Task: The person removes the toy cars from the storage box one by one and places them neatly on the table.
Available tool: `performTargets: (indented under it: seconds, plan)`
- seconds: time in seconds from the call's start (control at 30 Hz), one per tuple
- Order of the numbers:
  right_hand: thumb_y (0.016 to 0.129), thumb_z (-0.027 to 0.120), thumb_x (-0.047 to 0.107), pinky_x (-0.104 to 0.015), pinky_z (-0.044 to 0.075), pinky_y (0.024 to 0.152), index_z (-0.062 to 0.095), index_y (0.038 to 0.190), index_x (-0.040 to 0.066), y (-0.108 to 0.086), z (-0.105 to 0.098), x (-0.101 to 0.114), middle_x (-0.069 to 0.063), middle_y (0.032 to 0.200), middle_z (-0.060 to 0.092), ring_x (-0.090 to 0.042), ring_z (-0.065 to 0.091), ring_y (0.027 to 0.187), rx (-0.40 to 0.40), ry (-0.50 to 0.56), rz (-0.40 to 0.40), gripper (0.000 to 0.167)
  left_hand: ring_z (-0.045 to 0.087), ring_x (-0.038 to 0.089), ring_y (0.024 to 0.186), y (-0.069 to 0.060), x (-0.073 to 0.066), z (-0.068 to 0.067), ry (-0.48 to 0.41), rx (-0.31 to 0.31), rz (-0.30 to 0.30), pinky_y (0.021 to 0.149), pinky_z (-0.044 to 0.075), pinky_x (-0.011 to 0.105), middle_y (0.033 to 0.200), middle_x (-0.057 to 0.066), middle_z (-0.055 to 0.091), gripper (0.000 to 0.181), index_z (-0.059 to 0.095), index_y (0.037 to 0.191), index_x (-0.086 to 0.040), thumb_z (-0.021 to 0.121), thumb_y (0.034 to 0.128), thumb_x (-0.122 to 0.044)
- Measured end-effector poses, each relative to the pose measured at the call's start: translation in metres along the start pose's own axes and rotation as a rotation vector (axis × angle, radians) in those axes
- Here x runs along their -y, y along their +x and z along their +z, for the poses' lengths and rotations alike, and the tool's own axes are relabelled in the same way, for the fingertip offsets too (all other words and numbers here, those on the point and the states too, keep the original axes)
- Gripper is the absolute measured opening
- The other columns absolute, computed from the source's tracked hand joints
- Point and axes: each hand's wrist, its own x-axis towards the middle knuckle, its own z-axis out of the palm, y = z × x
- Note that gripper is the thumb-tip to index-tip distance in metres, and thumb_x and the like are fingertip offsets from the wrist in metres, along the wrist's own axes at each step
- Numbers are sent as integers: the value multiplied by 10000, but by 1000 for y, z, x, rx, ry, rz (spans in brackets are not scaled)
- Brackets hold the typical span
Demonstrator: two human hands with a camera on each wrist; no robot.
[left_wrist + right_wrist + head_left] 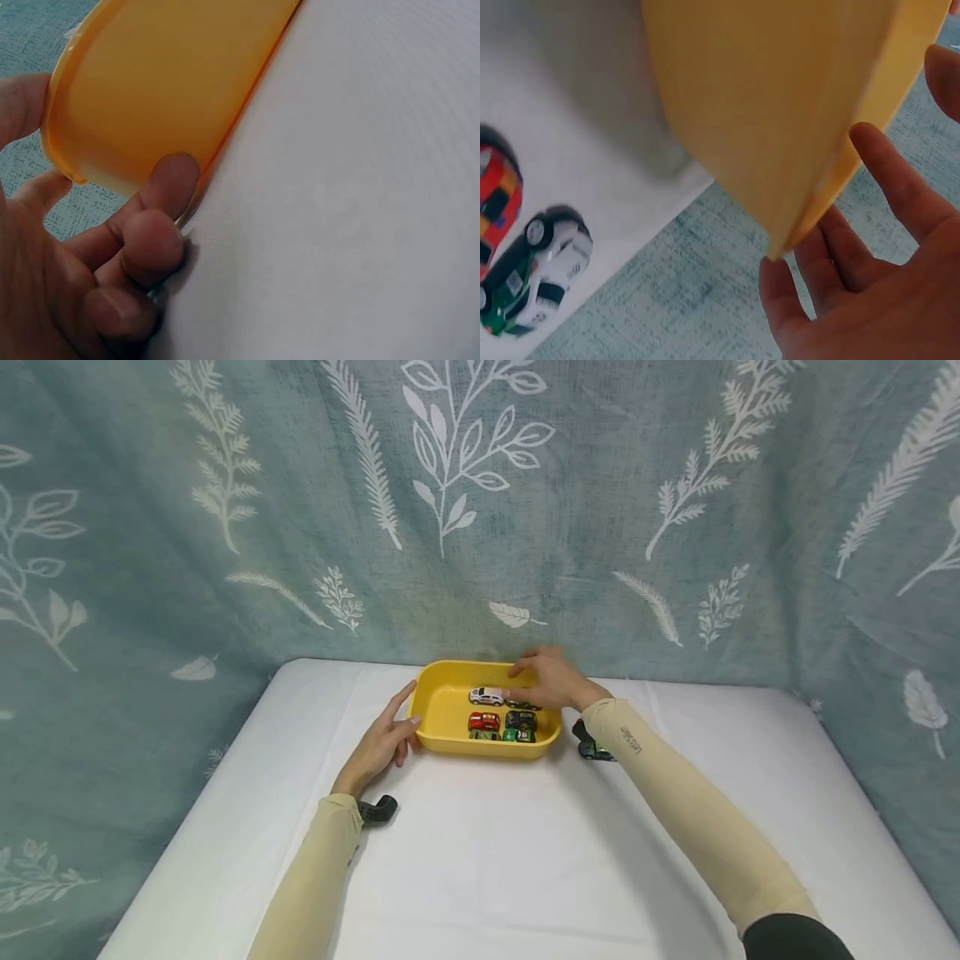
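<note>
A yellow tray (pixel 480 747) stands near the table's back edge. Inside it sit several toy cars, among them a white car (pixel 487 696), a red car (pixel 483 722) and a dark blue car (pixel 521 721). My left hand (pixel 381 745) touches the tray's left end, its fingers spread along the rim and outer wall. At the back right corner, my right hand (pixel 553 681) reaches over the rim with fingers apart. Nothing shows between its fingers in the right wrist view. A car partly under this hand is hard to make out.
Right of the tray, a green toy car (pixel 597 752) lies on the white table (pixel 480 843), partly behind the right forearm. The right wrist view shows a red patterned car (pixel 496 199) and a green-and-white car (pixel 544 274) there. A leaf-print curtain (pixel 480 593) hangs behind.
</note>
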Motion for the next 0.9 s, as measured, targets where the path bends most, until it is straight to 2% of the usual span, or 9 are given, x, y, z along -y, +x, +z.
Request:
performTargets:
  seconds: [0.27, 0.5, 0.67, 0.9]
  plan:
    - [993, 719, 455, -578, 309, 1236, 734, 1338, 99, 16, 14, -2, -152, 1464, 635, -396, 411, 1486, 56, -6, -40, 496, 504, 203, 544, 0, 3, 0, 15, -9, -11, 505, 391, 278, 872, 180, 680, 645, 239, 1647, -527, 545, 1086, -442]
    - [1012, 710, 388, -545, 409, 1175, 732, 1319, 39, 23, 11, -1, -167, 1366, 698, -395, 545, 1364, 98, -18, -75, 465, 498, 195, 528, 0, 2, 1, 8, -12, -7, 501, 378, 278, 831, 124, 673, 649, 246, 1644, -533, 554, 1080, -439]
    - [1024, 700, 382, -538, 467, 1148, 708, 1355, 16, 22, 1, -1, -179, 1405, 683, -385, 591, 1355, 147, 9, -23, 493, 505, 207, 541, -1, 0, 3, 7, 0, -16, 507, 381, 274, 846, 122, 677, 656, 240, 1645, -536, 553, 1079, -428]
    - [1024, 681, 448, -501, 473, 1147, 700, 1385, 55, 34, -5, 13, -154, 1421, 677, -354, 597, 1350, 207, -49, 20, 534, 486, 209, 529, -3, 0, 2, 0, -6, -12, 499, 370, 272, 840, 144, 662, 655, 244, 1646, -528, 558, 1082, -421]
